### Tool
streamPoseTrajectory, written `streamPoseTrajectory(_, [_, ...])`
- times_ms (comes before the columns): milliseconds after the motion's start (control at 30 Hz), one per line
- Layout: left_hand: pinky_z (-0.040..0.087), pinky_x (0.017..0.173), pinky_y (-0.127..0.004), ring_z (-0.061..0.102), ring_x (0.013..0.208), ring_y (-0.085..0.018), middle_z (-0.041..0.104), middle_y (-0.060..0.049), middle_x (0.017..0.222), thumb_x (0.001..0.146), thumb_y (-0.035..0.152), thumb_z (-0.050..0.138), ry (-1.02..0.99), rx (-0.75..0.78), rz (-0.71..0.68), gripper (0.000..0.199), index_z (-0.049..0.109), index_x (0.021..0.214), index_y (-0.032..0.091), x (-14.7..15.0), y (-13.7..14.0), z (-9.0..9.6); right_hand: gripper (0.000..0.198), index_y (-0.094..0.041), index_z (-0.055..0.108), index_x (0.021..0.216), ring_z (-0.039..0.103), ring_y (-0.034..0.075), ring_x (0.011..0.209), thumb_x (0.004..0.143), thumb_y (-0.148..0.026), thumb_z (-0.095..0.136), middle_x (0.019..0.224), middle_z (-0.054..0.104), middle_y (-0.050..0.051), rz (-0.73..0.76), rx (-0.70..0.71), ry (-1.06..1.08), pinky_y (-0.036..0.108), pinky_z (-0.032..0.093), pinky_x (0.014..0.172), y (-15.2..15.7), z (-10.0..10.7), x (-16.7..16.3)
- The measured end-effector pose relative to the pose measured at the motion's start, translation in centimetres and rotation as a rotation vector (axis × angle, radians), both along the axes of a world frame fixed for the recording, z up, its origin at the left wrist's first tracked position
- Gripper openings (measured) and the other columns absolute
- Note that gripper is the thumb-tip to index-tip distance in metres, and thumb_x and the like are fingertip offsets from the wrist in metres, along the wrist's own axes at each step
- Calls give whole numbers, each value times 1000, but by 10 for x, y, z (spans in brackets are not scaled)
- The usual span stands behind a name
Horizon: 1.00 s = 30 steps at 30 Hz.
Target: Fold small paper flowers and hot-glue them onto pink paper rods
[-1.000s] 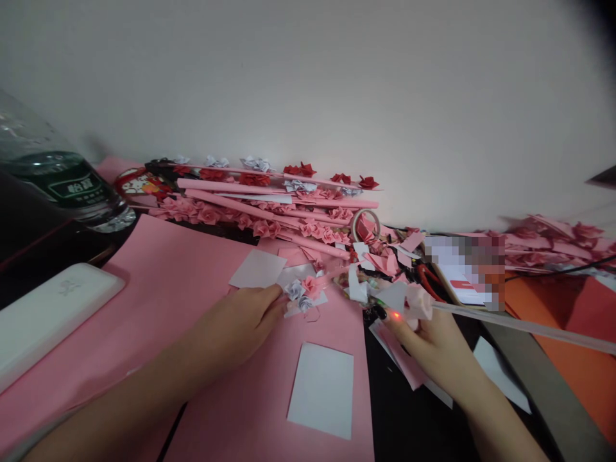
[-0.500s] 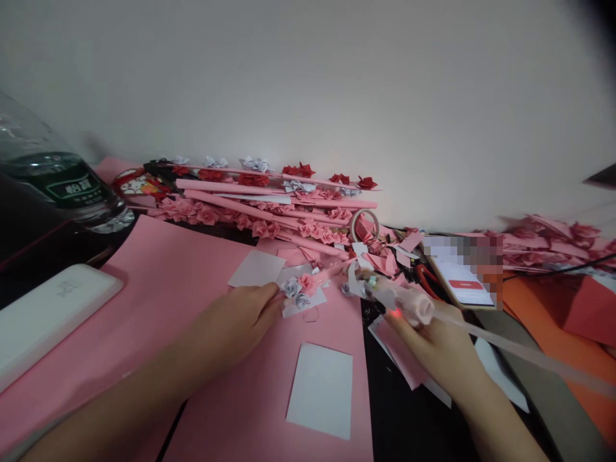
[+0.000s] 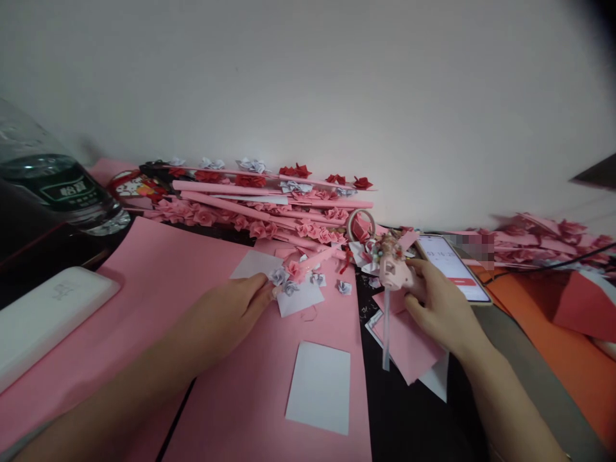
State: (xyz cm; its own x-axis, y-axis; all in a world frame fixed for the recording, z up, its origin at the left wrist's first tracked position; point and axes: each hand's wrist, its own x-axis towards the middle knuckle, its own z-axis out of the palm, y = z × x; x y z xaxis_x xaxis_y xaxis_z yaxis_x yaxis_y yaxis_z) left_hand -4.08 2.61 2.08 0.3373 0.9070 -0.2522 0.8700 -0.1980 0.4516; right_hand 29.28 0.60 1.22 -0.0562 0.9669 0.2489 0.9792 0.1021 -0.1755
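Note:
My left hand (image 3: 233, 311) is closed at the end of a paper flower stem. White paper roses (image 3: 290, 287) and a pink paper rose (image 3: 295, 271) sit on it just past my fingertips, and its pink rolled stick (image 3: 321, 258) points up to the right. My right hand (image 3: 443, 308) grips a pale pink hot glue gun (image 3: 395, 274), with a clear glue stick (image 3: 386, 333) jutting from its back end toward me. A loose white paper rose (image 3: 343, 287) lies between the hands. Under the left hand is a large pink paper sheet (image 3: 231, 398).
White paper squares (image 3: 318, 388) and pink squares (image 3: 411, 350) lie nearby. Behind are finished paper-flower stems (image 3: 226, 187) and a tape roll (image 3: 360, 224). A phone (image 3: 474, 292) lies right; a water bottle (image 3: 67, 189) and white power bank (image 3: 58, 314) are left.
My right hand has swung the glue gun away from the flowers and upright, so its glue stick now points toward me instead of rightward. My left hand keeps the flower stem, shifted slightly left.

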Motion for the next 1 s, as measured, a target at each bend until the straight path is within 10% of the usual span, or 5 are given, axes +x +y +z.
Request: streamPoseTrajectory(1000, [32, 56, -30, 55, 64, -20, 59, -3, 73, 92, 39, 23, -1, 17, 31, 33, 46, 78, 22, -1, 0, 2, 36, -21, 45, 115, 53, 32, 106, 80, -22, 38, 118, 55, 12, -80, -56, -21, 50, 41, 77, 11, -10, -3])
